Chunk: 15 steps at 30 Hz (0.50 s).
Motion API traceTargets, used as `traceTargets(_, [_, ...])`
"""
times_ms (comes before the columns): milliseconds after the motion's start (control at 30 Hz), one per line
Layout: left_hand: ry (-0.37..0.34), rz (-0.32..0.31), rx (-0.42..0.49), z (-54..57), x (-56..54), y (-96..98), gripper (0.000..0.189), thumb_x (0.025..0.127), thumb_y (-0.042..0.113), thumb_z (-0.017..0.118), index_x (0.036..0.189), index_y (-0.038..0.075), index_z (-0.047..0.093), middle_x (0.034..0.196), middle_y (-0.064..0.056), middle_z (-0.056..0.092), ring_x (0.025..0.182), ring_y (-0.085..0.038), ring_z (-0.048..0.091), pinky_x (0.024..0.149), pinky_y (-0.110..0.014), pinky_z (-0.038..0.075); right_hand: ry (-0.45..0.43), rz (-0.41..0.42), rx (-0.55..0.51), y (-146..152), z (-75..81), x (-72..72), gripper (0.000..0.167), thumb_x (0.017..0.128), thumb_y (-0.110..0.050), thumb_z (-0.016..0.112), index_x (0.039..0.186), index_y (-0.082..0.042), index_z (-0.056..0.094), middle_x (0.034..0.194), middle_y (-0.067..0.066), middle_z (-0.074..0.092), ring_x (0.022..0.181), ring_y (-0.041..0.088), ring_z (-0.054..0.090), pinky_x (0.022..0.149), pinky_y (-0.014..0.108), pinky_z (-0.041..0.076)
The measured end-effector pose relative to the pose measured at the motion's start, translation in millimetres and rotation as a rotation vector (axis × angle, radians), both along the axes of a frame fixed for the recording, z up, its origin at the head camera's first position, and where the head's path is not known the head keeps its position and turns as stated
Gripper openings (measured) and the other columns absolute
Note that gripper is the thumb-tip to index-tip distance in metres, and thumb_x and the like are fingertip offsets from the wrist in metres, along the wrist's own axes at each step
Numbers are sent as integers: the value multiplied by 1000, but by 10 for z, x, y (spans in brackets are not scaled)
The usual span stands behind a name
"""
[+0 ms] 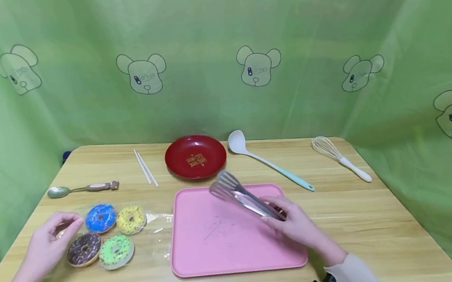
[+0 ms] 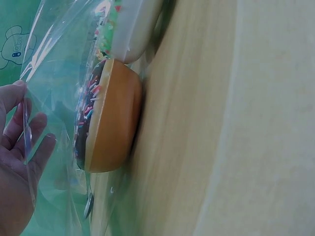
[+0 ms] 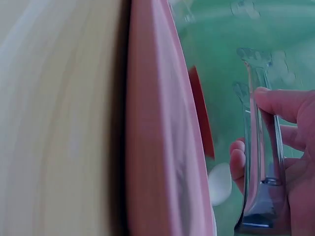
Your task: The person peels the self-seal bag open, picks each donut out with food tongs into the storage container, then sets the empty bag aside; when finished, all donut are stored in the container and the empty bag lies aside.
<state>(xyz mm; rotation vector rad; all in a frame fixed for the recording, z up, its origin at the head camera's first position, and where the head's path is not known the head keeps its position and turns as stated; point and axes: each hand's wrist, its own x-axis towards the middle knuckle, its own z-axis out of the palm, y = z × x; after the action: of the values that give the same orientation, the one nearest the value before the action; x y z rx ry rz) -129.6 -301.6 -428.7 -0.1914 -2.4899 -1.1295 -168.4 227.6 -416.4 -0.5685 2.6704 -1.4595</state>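
Pinching the thin clear plastic bag (image 1: 159, 236), the left hand (image 1: 49, 240) is nearer its four round, colourful doughnuts (image 1: 112, 242), at three o'clock. The right hand (image 1: 290, 221) grips long silver metal tongs (image 1: 252, 200), pointing to ten o'clock; doughnuts lie at nine.

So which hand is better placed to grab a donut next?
Probably the right hand: it holds tongs, tips apart, over the tray. The left hand is nearer the donuts but busy pinching the clear film.

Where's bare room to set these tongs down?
Table right of the right hand, nearer than the whisk, is bare. So is the near-left part of the tray. The left is crowded: the left hand pinches the bag of donuts, near the spoon.
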Motion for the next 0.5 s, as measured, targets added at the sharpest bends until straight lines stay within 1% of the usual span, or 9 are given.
traceTargets(133, [2, -3, 4, 8, -6, -1, 18, 91, 13, 60, 105, 1, 60, 93, 19, 57, 87, 10, 49, 74, -2, 38, 6, 104, 36, -259, 54, 11, 48, 83, -17, 70, 127, -10, 53, 94, 8, 56, 58, 20, 57, 46, 27, 49])
traceTargets(233, [4, -5, 9, 10, -8, 5, 18, 91, 13, 60, 104, 0, 60, 93, 19, 57, 87, 10, 49, 75, -2, 38, 4, 146, 78, -437, 95, 23, 46, 84, -23, 69, 126, -9, 55, 95, 3, 56, 63, 14, 58, 53, 27, 51])
traceTargets(367, [8, -6, 13, 5, -5, 14, 18, 91, 12, 60, 104, 0, 60, 94, 18, 56, 88, 10, 48, 76, -2, 37, 1, 200, 121, -641, 114, 28, 43, 85, -26, 69, 124, -10, 58, 95, -3, 56, 71, 12, 56, 62, 27, 50])
traceTargets(500, [11, 0, 24, -9, 7, 13, 17, 91, 12, 60, 103, 0, 60, 94, 19, 56, 88, 9, 48, 76, -1, 37, -16, 263, 170, -827, 100, 22, 40, 86, -25, 68, 121, -9, 60, 88, -3, 56, 70, 12, 54, 61, 26, 48])
